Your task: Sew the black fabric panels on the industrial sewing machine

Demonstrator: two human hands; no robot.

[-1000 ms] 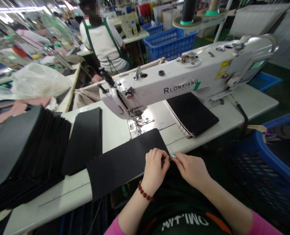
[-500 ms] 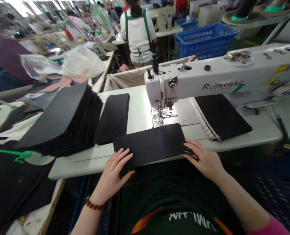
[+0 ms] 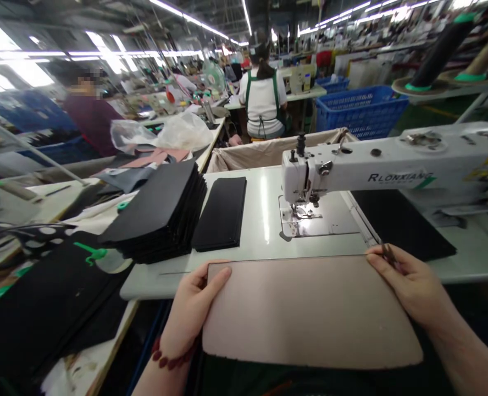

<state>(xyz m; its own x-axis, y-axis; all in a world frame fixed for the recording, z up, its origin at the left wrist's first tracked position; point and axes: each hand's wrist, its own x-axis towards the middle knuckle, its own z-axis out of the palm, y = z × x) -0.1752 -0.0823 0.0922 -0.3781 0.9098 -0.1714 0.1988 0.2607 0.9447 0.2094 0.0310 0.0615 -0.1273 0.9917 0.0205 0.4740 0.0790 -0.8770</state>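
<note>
The left fingers are closed in a pinch on one far corner of the panel, thumb flat on its pale face; the right fingers nip the other far corner while also holding a small dark tool, perhaps snips. The panel spans between them at the near edge of the surface, and looks thin, light, a bit bendy, possibly slick, so best taken by its corners. Beyond stand the machine, a low stack and a tall stack
</note>
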